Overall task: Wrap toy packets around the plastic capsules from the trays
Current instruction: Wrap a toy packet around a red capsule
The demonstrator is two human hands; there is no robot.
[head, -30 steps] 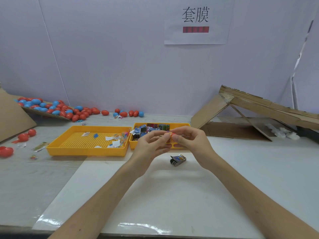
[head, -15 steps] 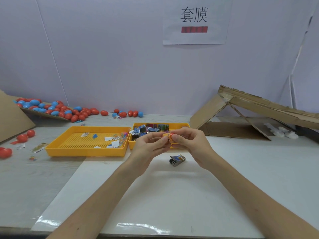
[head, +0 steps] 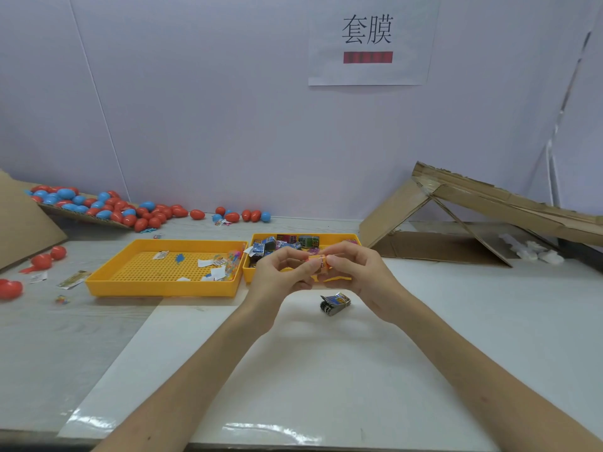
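Back wall (head: pixel 195 109) is plain and pale, w/ a paper sign (head: pixel 367 40) taped high. Probably a station label.

Worktop (head: pixel 489 321) runs full width. A glossy white sheet (head: pixel 293 370) covers the part in front of the person, prob. to give a clean working patch.

Cardboard lean-to (head: pixel 456 223) sits far right against the wall. Purpose unclear.

Left tray (head: pixel 163 290), yellow w/ a perforated floor, holds only scraps and a few small bits. Right tray (head: pixel 247 275) touches its side and is stocked w/ printed packets (head: pixel 287 243). Both are within easy reach, just beyond the hands, so stock can be taken w/o leaning.

Capsules (head: pixel 107 207), red and blue, are heaped on a cardboard flap at far left by the wall. Some strays lie along the wall and near the left edge. Looks like bulk supply or finished output, can't say which.

Left hand (head: pixel 280 272) and right hand (head: pixel 359 272) are raised above the worktop, meeting in front of the right tray. Fingers are curled on both. Thumb and fingertips of each pinch opposite ends of one orange piece (head: pixel 318 261) w/ print on it. Judged step: packet being worked round a capsule, but can't tell if a capsule is inside, too small and partly covered.

Folded packet (head: pixel 335 303) lies on the white sheet just below the hands, untouched. Likely set aside there as the next one.
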